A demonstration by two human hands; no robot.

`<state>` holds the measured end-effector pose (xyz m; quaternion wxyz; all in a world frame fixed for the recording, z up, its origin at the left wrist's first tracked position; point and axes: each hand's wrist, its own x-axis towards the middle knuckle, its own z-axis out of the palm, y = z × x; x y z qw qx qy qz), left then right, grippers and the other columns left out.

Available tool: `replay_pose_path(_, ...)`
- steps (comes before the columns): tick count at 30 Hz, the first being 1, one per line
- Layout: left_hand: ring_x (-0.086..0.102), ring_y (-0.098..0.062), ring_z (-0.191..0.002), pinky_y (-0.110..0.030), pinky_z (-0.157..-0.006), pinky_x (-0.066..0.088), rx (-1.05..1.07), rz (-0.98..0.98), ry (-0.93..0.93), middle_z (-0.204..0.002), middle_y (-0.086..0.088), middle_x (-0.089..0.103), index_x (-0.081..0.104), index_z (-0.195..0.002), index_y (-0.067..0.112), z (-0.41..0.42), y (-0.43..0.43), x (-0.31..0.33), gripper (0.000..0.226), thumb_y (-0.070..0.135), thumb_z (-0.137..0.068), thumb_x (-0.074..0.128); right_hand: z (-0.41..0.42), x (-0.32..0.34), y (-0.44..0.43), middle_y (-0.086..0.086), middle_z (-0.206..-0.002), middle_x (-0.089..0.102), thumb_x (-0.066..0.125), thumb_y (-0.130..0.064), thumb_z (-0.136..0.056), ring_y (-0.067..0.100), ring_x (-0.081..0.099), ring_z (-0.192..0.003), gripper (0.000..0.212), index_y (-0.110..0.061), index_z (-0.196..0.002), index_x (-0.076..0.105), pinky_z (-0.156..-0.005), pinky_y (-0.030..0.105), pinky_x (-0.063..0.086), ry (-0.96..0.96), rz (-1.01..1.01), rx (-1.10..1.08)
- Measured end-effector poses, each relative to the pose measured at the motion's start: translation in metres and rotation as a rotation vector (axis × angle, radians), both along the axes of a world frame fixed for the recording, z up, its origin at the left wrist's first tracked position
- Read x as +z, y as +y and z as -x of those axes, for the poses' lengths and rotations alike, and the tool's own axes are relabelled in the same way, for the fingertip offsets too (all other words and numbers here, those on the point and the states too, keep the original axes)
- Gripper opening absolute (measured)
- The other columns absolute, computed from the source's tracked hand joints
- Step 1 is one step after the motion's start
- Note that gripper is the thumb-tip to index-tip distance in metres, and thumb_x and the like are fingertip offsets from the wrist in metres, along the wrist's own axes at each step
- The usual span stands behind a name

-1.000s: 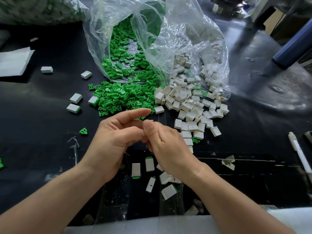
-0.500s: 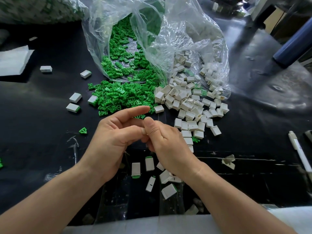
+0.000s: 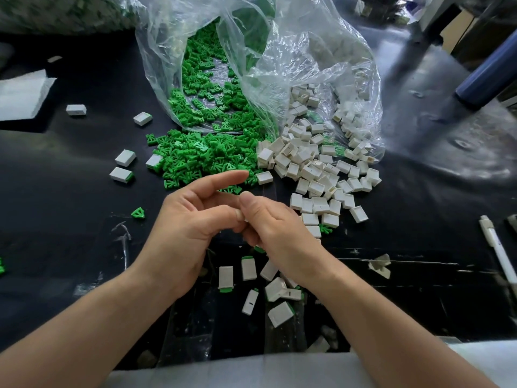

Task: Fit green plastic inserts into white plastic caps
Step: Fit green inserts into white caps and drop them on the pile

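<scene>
A heap of green inserts (image 3: 201,155) spills from a clear plastic bag (image 3: 268,57) onto the black table. Beside it on the right lies a heap of white caps (image 3: 313,169). My left hand (image 3: 184,228) and my right hand (image 3: 268,225) meet at the table's middle, fingertips pressed together around a small piece that is almost wholly hidden; only a sliver of white shows at my right thumb. My left index finger is stretched out over the green heap. Several caps with green inserts fitted (image 3: 249,268) lie below my hands near the front edge.
Loose fitted caps (image 3: 121,175) lie to the left, and a single green insert (image 3: 138,213). A white pen (image 3: 498,250) sits at the right edge, white paper (image 3: 22,93) at far left, and a dark blue cylinder (image 3: 486,77) at the upper right.
My hands stay together at the same spot; the fingers have shifted slightly, with the left index finger a little more extended. Nothing on the table has moved.
</scene>
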<state>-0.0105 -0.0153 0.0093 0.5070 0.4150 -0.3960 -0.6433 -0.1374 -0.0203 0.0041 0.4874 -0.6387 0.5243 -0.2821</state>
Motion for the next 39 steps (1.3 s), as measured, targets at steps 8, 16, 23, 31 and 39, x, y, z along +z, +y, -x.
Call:
replay_pose_path(8,0.061,-0.026,-0.061,-0.026,-0.054,0.054,0.003,-0.005,0.025,-0.071,-0.015,0.069,0.076,-0.084,0.017,0.001,0.001,-0.001,0.04,-0.006,-0.058,0.056,-0.003,0.002,0.003,-0.017,-0.062,0.04,0.026,-0.041,-0.097,0.002,0.038,-0.062,0.035,-0.038,-0.063,0.034,-0.066,0.026,0.029,0.173,0.103,0.013)
replay_pose_path(16,0.059,-0.028,-0.067,-0.026,-0.06,0.056,0.006,-0.03,0.042,-0.073,-0.015,0.069,0.073,-0.086,0.014,0.0,0.001,-0.002,0.037,-0.005,-0.058,0.058,-0.003,0.002,0.005,-0.017,-0.06,0.04,0.027,-0.04,-0.098,0.002,0.038,-0.061,0.036,-0.038,-0.063,0.035,-0.065,0.027,0.028,0.179,0.133,-0.002)
replay_pose_path(23,0.058,-0.018,-0.051,-0.022,-0.052,0.051,-0.033,-0.025,0.062,-0.065,-0.01,0.066,0.068,-0.098,0.013,-0.001,-0.001,0.001,0.045,-0.006,-0.058,0.06,0.0,0.002,-0.001,0.0,-0.062,0.058,0.025,-0.058,-0.084,0.006,0.047,-0.056,0.051,-0.026,-0.056,0.053,-0.063,0.038,0.041,0.035,0.062,-0.011)
replay_pose_path(31,0.07,-0.017,-0.067,-0.022,-0.056,0.055,0.0,-0.083,0.006,-0.078,-0.009,0.074,0.065,-0.101,0.014,0.001,-0.006,0.0,0.045,0.013,-0.056,0.066,0.017,0.007,-0.008,-0.005,-0.043,0.05,0.029,-0.063,-0.081,0.001,0.045,-0.043,0.067,-0.009,-0.057,0.059,-0.052,0.017,0.034,-0.007,0.07,-0.096)
replay_pose_path(39,0.068,-0.011,-0.063,-0.018,-0.055,0.052,0.018,-0.017,-0.131,-0.071,-0.003,0.072,0.065,-0.098,0.017,0.0,-0.002,-0.004,0.047,0.013,-0.052,0.071,0.025,0.01,-0.01,-0.01,-0.063,0.058,0.064,-0.017,-0.084,-0.002,0.05,-0.057,0.01,-0.02,-0.076,0.066,-0.057,0.016,0.042,-0.04,0.192,-0.1)
